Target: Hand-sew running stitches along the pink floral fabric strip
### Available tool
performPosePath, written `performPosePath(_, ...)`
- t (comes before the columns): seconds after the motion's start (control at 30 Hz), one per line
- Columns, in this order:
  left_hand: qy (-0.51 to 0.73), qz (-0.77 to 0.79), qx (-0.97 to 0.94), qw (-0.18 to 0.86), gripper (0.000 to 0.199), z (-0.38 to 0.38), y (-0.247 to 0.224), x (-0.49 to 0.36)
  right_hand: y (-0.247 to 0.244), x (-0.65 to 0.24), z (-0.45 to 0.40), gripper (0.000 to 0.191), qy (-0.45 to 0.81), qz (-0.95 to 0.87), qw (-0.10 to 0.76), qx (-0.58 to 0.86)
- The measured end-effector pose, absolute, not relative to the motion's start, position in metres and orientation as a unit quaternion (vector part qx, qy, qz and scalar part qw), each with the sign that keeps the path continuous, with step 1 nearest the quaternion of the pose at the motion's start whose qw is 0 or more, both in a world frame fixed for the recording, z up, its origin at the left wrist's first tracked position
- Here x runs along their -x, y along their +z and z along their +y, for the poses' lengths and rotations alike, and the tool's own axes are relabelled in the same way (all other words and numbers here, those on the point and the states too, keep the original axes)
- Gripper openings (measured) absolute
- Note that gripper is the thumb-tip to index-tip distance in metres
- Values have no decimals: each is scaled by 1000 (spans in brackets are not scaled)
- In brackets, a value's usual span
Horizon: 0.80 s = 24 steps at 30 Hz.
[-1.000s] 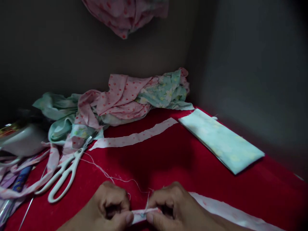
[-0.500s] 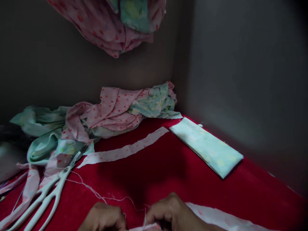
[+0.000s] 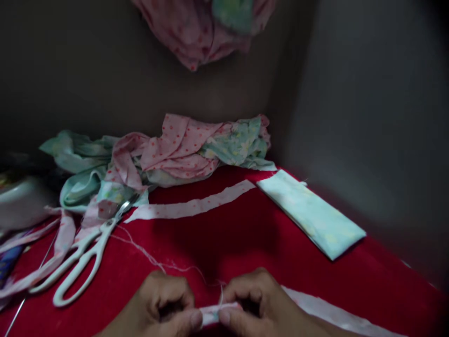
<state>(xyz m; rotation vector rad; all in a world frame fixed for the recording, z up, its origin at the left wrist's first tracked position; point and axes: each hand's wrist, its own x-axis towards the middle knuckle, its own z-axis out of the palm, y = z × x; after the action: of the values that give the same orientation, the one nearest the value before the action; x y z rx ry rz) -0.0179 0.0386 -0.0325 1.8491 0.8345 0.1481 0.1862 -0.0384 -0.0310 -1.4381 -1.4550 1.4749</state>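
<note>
Left hand [image 3: 166,299]: fingers curled in, one end of the pale fabric piece [image 3: 209,316] pinched by thumb and forefinger.
Right hand [image 3: 254,297]: curled likewise, other end pinched near the thumb; only a short span was left bare between the hands.
Fabric piece: held at lower middle, over the red surface [image 3: 308,281]; contact with it could not be told.
Thread [image 3: 150,260]: strewn loosely from near the scissors [image 3: 101,241] toward the hands; a short upright length was seen at the piece, by the right forefinger.
Good handling: judged best served by light, even tension from both sides, edges aligned, thread held clear of the thumbs so snags were avoided.
Scissors: laid at left, blades by the cloth heap [image 3: 182,150].
Dotted strip [image 3: 196,206]: laid flat beyond the hands.
Second strip [image 3: 326,304]: partly hidden by the right forearm; any join to the held piece could not be told.
</note>
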Motion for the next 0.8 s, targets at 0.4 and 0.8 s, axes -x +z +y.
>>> performPosePath(0.4, 118, 359, -755, 536, 33, 22, -20, 12, -21, -182, -40, 17, 493, -584, 328, 555)
performPosePath(0.8, 149, 330, -802, 475, 36, 21, -28, 16, -23, -183, -40, 17, 526, -567, 333, 539)
